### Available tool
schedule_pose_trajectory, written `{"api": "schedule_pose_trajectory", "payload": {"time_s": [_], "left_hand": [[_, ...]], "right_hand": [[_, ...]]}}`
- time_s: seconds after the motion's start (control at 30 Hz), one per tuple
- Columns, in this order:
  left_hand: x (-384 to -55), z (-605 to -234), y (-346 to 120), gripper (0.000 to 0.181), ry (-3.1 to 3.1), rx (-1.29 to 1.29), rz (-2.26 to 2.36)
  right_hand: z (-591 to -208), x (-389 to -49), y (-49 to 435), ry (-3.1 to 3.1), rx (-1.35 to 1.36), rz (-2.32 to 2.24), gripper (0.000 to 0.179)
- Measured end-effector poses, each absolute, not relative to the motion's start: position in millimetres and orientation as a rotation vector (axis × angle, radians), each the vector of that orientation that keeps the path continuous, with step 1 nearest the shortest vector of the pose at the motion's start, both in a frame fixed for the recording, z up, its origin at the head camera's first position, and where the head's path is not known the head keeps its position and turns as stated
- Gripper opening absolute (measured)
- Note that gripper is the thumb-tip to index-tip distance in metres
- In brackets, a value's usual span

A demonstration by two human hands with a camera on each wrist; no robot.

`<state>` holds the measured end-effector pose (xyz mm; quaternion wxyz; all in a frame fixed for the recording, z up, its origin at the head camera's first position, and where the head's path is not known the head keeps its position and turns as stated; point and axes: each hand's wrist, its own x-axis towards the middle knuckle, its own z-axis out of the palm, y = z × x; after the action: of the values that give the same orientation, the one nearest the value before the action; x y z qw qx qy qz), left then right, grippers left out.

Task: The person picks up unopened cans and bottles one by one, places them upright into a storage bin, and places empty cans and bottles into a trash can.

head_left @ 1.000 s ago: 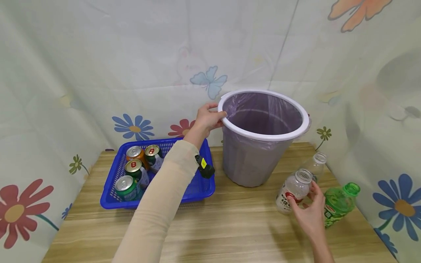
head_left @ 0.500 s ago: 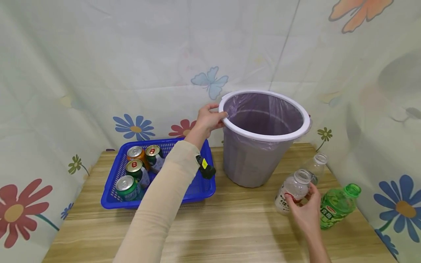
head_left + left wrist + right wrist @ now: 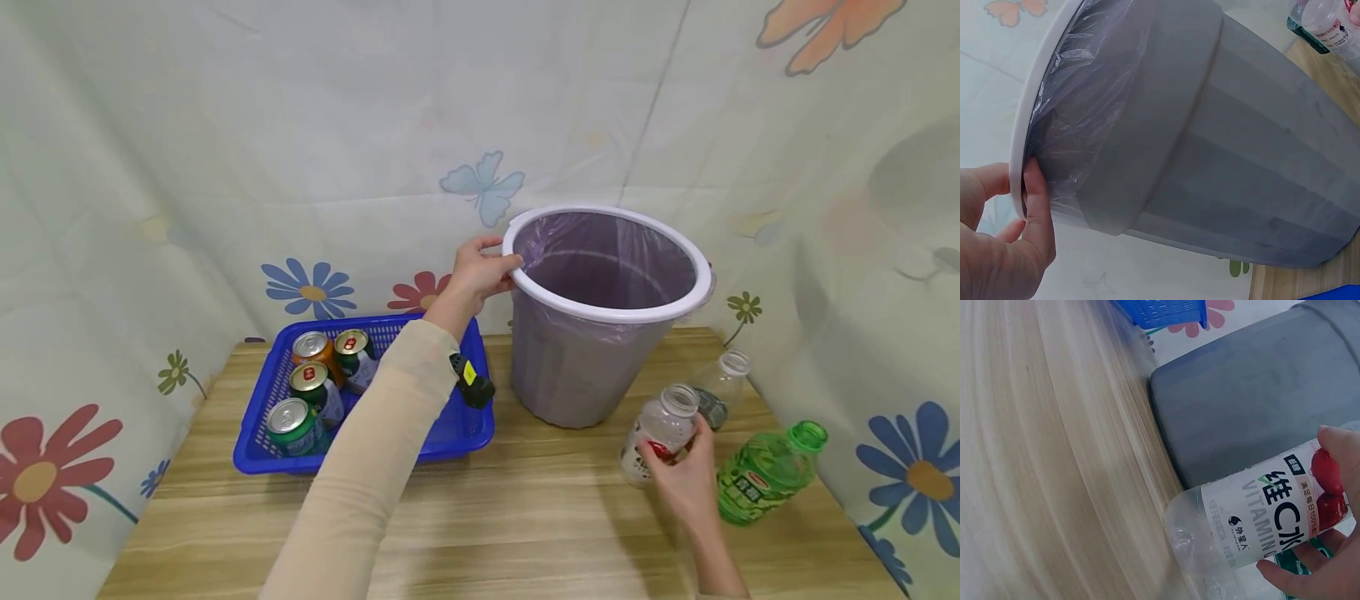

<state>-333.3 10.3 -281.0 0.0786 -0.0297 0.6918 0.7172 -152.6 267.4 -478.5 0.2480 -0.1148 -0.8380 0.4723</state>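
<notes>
My left hand (image 3: 478,273) grips the white rim of a grey trash bin (image 3: 577,371), with thumb and fingers on either side of the rim in the left wrist view. A thin purple liner (image 3: 1094,94) lines the bin and folds over its edge. My right hand (image 3: 686,479) holds a clear plastic bottle (image 3: 1254,519) by its label, which shows red fruit and the word VITAMIN. The bottle has no cap and leans slightly, low over the table in front of the bin. Just behind it stands another clear bottle (image 3: 725,383).
A green plastic bottle (image 3: 768,475) stands tilted right of my right hand. On the left, a blue plastic basket (image 3: 251,433) holds several drink cans (image 3: 288,421), and my left forearm crosses over it. A flower-printed sheet (image 3: 360,125) hangs behind the wooden table (image 3: 510,533).
My right hand has moved slightly left with the clear bottle, uncovering more of the green bottle and the one behind. My left hand stays on the bin's rim.
</notes>
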Motion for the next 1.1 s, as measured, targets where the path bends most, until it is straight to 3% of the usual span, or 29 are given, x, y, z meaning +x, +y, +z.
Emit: {"api": "schedule_pose_trajectory", "payload": {"time_s": [1.1], "left_hand": [[-332.5,-282.2,10.3,0.048,2.091,-0.081,2.127]], "right_hand": [[-484.9,-161.3,276.8,-2.454,-0.315,1.202,0.084]]}}
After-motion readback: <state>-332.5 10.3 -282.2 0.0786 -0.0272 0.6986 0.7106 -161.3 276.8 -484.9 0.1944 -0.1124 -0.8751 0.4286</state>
